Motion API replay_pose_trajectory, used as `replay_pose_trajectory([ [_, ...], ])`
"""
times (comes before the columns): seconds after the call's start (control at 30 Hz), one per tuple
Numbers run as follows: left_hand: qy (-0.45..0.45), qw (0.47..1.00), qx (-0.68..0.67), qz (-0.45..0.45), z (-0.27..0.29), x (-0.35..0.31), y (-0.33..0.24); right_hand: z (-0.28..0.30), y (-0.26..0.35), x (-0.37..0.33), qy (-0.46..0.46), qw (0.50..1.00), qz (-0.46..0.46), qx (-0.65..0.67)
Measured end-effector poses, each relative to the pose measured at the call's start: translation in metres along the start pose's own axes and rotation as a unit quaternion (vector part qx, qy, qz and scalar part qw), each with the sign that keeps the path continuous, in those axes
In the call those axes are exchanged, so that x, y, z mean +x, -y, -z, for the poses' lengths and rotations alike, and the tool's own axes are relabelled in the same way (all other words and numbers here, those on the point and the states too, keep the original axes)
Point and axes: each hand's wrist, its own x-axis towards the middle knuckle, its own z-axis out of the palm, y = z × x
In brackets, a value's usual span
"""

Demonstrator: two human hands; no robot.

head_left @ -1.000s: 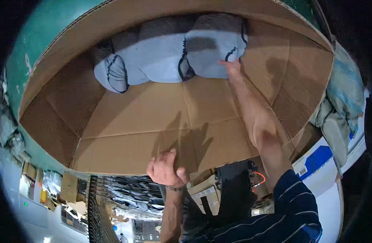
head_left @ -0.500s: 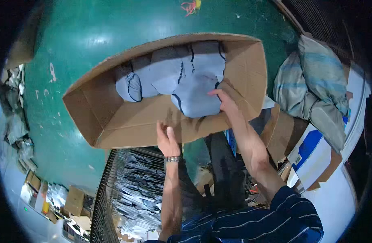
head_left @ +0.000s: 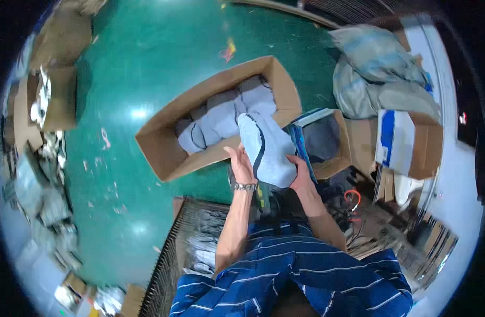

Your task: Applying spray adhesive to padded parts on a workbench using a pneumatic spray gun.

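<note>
Between my two hands is a light grey, rounded fabric bundle (head_left: 271, 153) with a dark edge line; its exact kind does not show. My left hand (head_left: 242, 166), with a watch on the wrist, supports its left side. On the lower right side, my right hand (head_left: 302, 174) grips it, fingers partly hidden behind the cloth. Just beyond is a long open cardboard box (head_left: 163, 153), its near wall by my left hand. Inside lie several similar grey bundles (head_left: 221, 116) in a row, with dark lines between them.
Right of my hands stands an open box (head_left: 335, 169) with dark contents. A blue-and-white carton (head_left: 398, 142) and stuffed woven sacks (head_left: 380, 68) are farther right. A wire cage (head_left: 171, 253) of grey material sits at lower left. More cartons (head_left: 65, 100) line the far left.
The bundle has come up out of the long box toward me, in my right hand. My left hand has moved from free to holding it too. My view has shifted, showing more floor.
</note>
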Motion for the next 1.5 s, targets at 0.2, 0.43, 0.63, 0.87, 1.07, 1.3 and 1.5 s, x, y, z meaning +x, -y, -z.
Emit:
replay_pose_trajectory([
  [0.2, 0.179, 0.964, -0.06, 0.185, -0.03, -0.079, 0.007, 0.065, -0.072, -0.099, 0.123, 0.975, 0.084, 0.162],
  [0.43, 0.244, 0.945, 0.123, 0.178, -0.056, -0.188, 0.047, 0.106, -0.13, -0.2, 0.111, 0.954, 0.137, 0.243],
  [0.63, 0.244, 0.94, 0.207, 0.114, -0.086, -0.27, 0.095, 0.14, -0.152, -0.288, -0.168, 0.886, 0.416, -0.118],
  [0.87, 0.184, 0.938, 0.242, 0.169, -0.094, -0.35, 0.195, 0.205, -0.16, -0.413, -0.235, 0.701, 0.508, -0.442],
  [1.07, 0.28, 0.873, 0.355, 0.181, -0.092, -0.419, 0.259, 0.275, -0.168, -0.408, -0.403, 0.689, 0.543, -0.261],
  [1.3, 0.382, 0.716, 0.5, 0.303, -0.087, -0.36, 0.284, 0.31, -0.157, -0.401, -0.367, 0.769, 0.51, -0.118],
  [1.5, 0.401, 0.52, 0.731, 0.187, -0.033, -0.19, 0.23, 0.324, -0.195, -0.379, -0.566, 0.708, 0.371, -0.2],
])
